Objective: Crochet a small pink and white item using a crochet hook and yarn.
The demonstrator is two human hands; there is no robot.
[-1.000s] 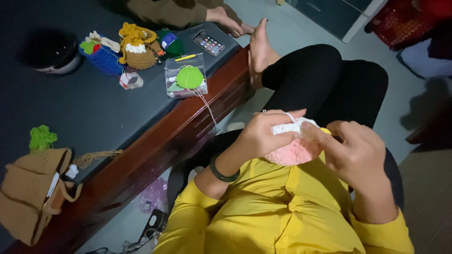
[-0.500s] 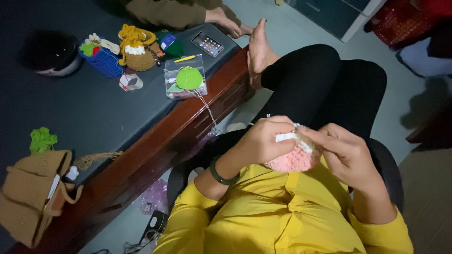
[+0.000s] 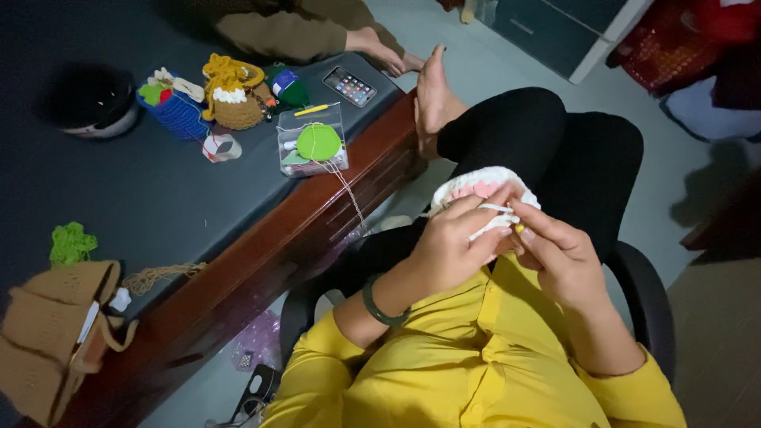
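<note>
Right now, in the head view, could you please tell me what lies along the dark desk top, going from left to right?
Tan crocheted bag → green crochet piece → blue crocheted basket → yellow-brown crocheted pouch → clear box with green yarn → smartphone.

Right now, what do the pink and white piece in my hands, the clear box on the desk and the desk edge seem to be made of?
The pink and white piece looks like crocheted yarn: soft, matte, with looped stitches and a ribbed white rim. The clear box seems to be glossy hard plastic, since its contents show through. The desk edge appears to be varnished reddish-brown wood or wood veneer, with a slight sheen; which of the two cannot be told.
</note>
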